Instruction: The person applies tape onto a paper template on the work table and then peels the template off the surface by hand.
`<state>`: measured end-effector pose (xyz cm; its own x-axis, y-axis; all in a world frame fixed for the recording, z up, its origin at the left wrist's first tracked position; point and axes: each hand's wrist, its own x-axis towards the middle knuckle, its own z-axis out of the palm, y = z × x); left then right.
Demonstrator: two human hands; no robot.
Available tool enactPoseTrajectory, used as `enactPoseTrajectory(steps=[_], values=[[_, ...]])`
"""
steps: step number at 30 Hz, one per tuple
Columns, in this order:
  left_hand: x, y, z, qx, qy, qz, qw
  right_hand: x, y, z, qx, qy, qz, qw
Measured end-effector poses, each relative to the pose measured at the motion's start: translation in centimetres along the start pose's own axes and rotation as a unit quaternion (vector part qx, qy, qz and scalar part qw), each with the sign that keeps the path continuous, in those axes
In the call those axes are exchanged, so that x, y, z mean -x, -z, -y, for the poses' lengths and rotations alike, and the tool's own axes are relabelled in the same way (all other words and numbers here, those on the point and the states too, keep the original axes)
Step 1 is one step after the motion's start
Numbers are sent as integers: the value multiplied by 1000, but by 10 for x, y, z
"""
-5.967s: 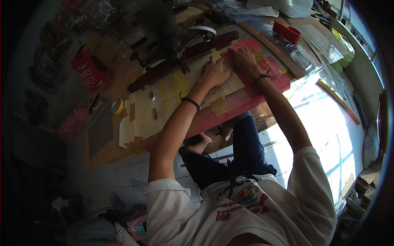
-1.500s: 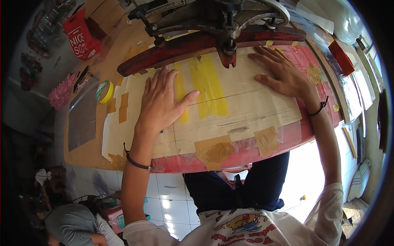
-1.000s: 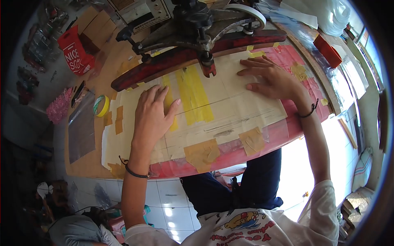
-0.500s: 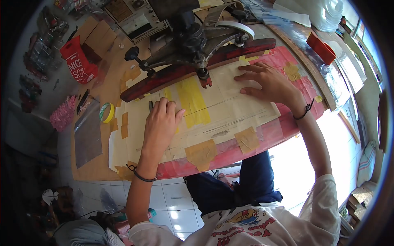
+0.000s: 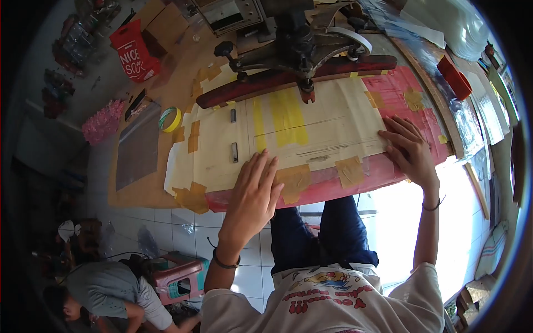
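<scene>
Perhaps we could crease the paper sheet (image 5: 341,116) on the desk (image 5: 133,191), near the red bar (image 5: 250,89), should our left hand (image 5: 251,194) and right hand (image 5: 411,150), fingers slightly parted, press unevenly at its edges

The brown worktable (image 5: 180,75) carries taped paper (image 5: 336,114), a yellow tape roll (image 5: 176,122) and, apparently, a plastic sheet (image 5: 137,147).

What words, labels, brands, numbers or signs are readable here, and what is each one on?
"NICE" over what looks like "SOCK", its third letter unclear: red bag.
"!!!" ends the red lettering on the white shirt; its words are too blurred to read.
Print on the metal box: too small.
Marks inside the tape roll: too small.
</scene>
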<state>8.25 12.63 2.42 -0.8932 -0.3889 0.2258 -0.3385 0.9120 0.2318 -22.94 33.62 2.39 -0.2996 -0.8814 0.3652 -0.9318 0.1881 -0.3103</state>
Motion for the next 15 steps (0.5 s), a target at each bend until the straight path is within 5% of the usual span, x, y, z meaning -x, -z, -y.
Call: enactPoseTrajectory(steps=[5, 15], values=[[37, -49, -11, -17, 67, -119, 991, 13, -17, 10, -3, -7, -113, 994], [42, -114, -1, -61, 83, -337, 936, 16, -17, 23, 43, 27, -111, 992]])
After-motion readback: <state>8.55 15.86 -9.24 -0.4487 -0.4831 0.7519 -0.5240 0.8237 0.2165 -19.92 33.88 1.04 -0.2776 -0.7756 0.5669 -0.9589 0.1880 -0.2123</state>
